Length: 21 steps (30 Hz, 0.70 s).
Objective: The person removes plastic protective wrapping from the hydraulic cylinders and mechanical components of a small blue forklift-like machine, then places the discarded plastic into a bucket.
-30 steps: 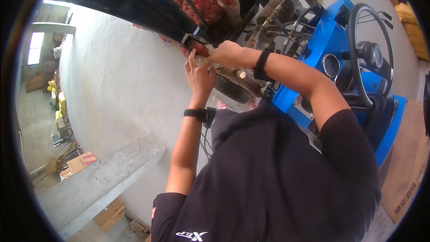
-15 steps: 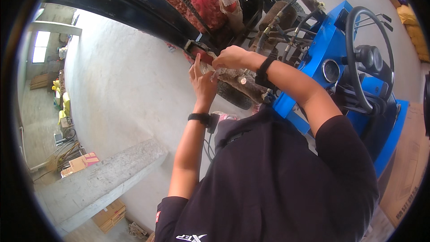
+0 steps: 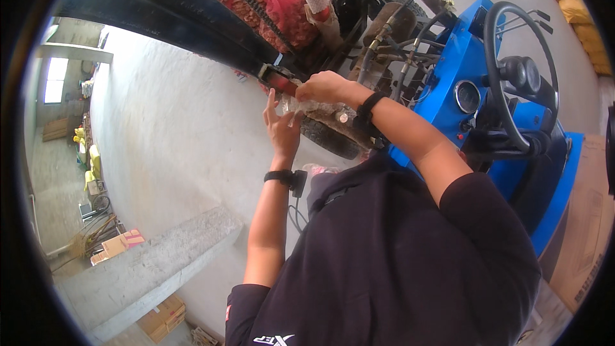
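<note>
A hydraulic cylinder with a red end (image 3: 279, 81) sits at the foot of a black mast (image 3: 186, 32), its body (image 3: 333, 125) covered in crumpled, dirty plastic wrap. My right hand (image 3: 327, 90) is closed on the wrap beside the red part, fingertips partly hidden. Just below and left of it is my left hand (image 3: 282, 128), index finger raised and thumb apart, touching the loose clear wrap at the cylinder's end. Under the cylinder shows a black tyre (image 3: 323, 141).
At right stand a blue machine body (image 3: 464, 70), a steering wheel (image 3: 500, 109), hoses and a cardboard sheet (image 3: 580, 218). Red mesh bundles (image 3: 278, 6) lie behind the mast. A concrete beam (image 3: 147, 269) crosses the lower left, near cardboard (image 3: 160, 317).
My view has shifted slightly. My right hand has stayed at the wrap beside the red part; my left hand's fingers have moved slightly down and apart from it.
</note>
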Motion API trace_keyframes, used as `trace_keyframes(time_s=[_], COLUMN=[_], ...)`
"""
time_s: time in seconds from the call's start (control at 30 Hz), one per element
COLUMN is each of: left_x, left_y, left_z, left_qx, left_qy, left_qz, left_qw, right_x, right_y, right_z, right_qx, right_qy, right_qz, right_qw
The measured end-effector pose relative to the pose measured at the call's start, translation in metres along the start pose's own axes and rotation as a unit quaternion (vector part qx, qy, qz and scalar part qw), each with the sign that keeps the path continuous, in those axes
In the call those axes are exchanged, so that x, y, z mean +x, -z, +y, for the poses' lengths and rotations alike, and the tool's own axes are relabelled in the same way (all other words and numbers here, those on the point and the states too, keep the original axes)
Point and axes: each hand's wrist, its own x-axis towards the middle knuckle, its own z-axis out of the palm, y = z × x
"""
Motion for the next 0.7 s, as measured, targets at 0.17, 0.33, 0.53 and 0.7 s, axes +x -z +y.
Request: trace_keyframes(time_s=[0.17, 0.33, 0.53, 0.7], left_x=[0.006, -0.021, -0.039, -0.020], left_y=[0.004, 0.010, 0.008, 0.018], left_z=[0.004, -0.015, -0.021, 0.018], left_qx=[0.003, -0.002, 0.018, 0.134], left_qy=[0.025, 0.051, 0.071, 0.058], left_qz=[0.015, 0.015, 0.004, -0.023], left_qw=[1.000, 0.999, 0.997, 0.989], right_x=[0.003, -0.007, 0.006, 0.002], right_y=[-0.003, 0.021, 0.032, 0.024], right_z=[0.004, 0.037, 0.004, -0.024], right_qx=[0.010, 0.010, -0.070, -0.109], right_qy=[-0.035, -0.138, -0.094, -0.021], right_qz=[0.018, 0.090, 0.018, -0.019], right_qw=[0.999, 0.986, 0.993, 0.994])
